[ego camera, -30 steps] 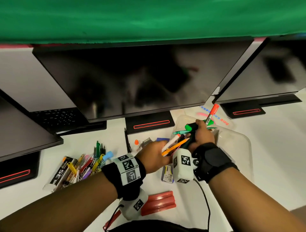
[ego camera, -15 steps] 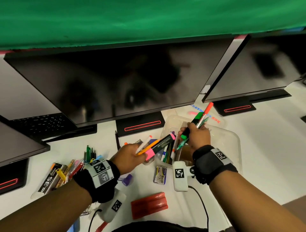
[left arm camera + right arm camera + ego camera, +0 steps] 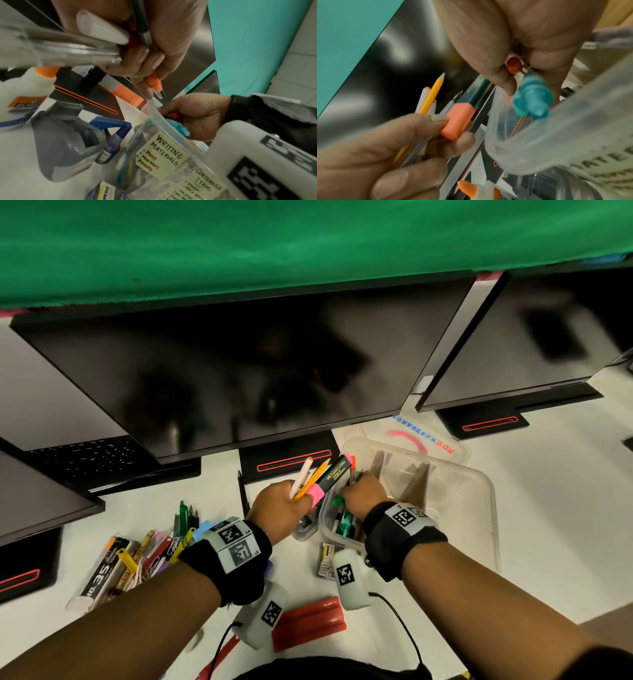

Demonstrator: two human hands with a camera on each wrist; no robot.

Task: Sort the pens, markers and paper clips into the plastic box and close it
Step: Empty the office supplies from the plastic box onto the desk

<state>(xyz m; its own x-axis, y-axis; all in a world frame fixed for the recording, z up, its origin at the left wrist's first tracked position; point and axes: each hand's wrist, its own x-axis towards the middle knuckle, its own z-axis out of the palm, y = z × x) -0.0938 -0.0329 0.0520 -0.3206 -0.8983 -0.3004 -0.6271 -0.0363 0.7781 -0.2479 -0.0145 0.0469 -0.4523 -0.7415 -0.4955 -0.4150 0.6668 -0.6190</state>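
Observation:
The clear plastic box (image 3: 493,501) stands open at the right, with cardboard dividers inside. My right hand (image 3: 356,487) is over its left compartment and grips green markers (image 3: 344,520) and an orange-capped pen, their ends down inside the box. The right wrist view shows the teal marker ends (image 3: 530,97) at the box rim. My left hand (image 3: 298,498), just left of the box, grips a bundle: a pink-capped black highlighter (image 3: 330,477), a yellow pencil (image 3: 315,477) and a white pen (image 3: 301,474). The box's label (image 3: 164,152) reads writing materials.
A pile of pens, markers and clips (image 3: 147,556) lies at the left. The box lid (image 3: 424,436) lies behind the box. A staples box (image 3: 327,559), a red object (image 3: 308,623), a black pen (image 3: 243,491) and a glue bottle (image 3: 22,97) lie nearby. Monitors overhang the back.
My right hand has dropped and turned its markers down into the box's left compartment. My left hand has carried its bundle right, up to the box's edge.

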